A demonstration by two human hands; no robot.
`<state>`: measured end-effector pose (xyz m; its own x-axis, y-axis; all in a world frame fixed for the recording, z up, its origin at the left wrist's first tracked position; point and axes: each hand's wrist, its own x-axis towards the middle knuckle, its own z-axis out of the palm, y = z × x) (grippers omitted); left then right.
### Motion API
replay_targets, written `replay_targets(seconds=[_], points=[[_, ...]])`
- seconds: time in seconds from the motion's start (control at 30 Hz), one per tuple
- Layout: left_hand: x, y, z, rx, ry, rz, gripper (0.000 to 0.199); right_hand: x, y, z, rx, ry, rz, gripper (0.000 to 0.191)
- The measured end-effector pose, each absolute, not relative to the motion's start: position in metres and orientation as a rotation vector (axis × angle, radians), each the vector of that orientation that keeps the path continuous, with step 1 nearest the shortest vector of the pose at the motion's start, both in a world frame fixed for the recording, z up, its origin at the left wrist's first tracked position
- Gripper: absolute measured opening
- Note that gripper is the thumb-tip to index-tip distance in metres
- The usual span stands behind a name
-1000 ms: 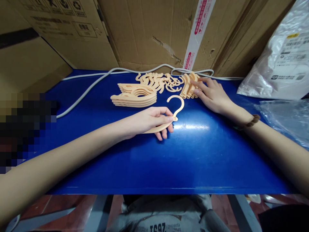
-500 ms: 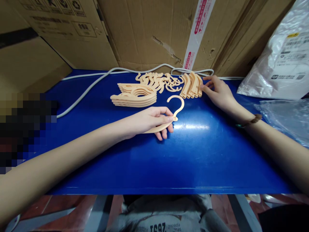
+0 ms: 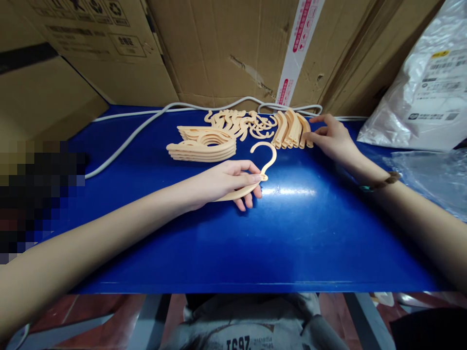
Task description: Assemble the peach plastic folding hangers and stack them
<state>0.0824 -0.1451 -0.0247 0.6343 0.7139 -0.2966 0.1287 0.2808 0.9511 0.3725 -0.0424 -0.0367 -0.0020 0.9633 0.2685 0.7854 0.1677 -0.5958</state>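
Between the thumb and fingers of my left hand (image 3: pixel 233 181) is a beige plastic hanger arm (image 3: pixel 233 196) with a hook (image 3: pixel 272 158) joined at its end, the hook pointing up and away from me. My right hand (image 3: pixel 330 138) is at the right end of a row of curved beige hanger arms (image 3: pixel 292 129). Its thumb and fingers close on the outermost arm (image 3: pixel 307 133), which stands slightly apart from the others. Left of that row lies a heap of loose hooks (image 3: pixel 237 121). Nearer me sits a stack of folded hanger pieces (image 3: pixel 202 146).
A white cable (image 3: pixel 127 151) runs along the back of the blue table (image 3: pixel 241 253). Cardboard boxes (image 3: pixel 226 43) stand behind it. At the right are a white plastic parcel bag (image 3: pixel 412 107) and a clear plastic bag (image 3: pixel 430 180).
My right hand has shifted slightly right, drawing the outermost hanger arm a little away from the row. My left hand keeps the hanger arm and hook almost still.
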Motion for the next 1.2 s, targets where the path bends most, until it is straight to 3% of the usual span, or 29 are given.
replay_targets(seconds=[0.23,0.43,0.6,0.63,0.77,0.93,1.2], points=[[0.084,-0.146,-0.026,1.15,0.903,0.612,0.01,0.371,-0.042,-0.027,-1.455,-1.521,0.626,0.02],[0.083,-0.144,-0.026,1.115,0.883,0.64,0.008,0.348,-0.065,-0.01,-1.076,-1.404,1.002,0.025],[0.085,-0.145,-0.025,1.075,0.888,0.681,0.007,0.325,-0.092,-0.005,-1.022,-1.441,1.171,0.005],[0.085,-0.145,-0.025,1.064,0.89,0.699,0.007,0.321,-0.097,-0.005,-1.02,-1.473,1.182,0.009],[0.086,-0.147,-0.025,1.031,0.898,0.747,0.005,0.312,-0.11,-0.007,-0.967,-1.651,1.176,0.027],[0.087,-0.147,-0.026,0.992,0.902,0.75,0.016,0.31,-0.116,-0.013,-0.951,-1.942,1.083,0.025],[0.087,-0.145,-0.028,1.006,0.887,0.746,0.02,0.306,-0.125,-0.021,-1.016,-2.176,0.64,0.031]])
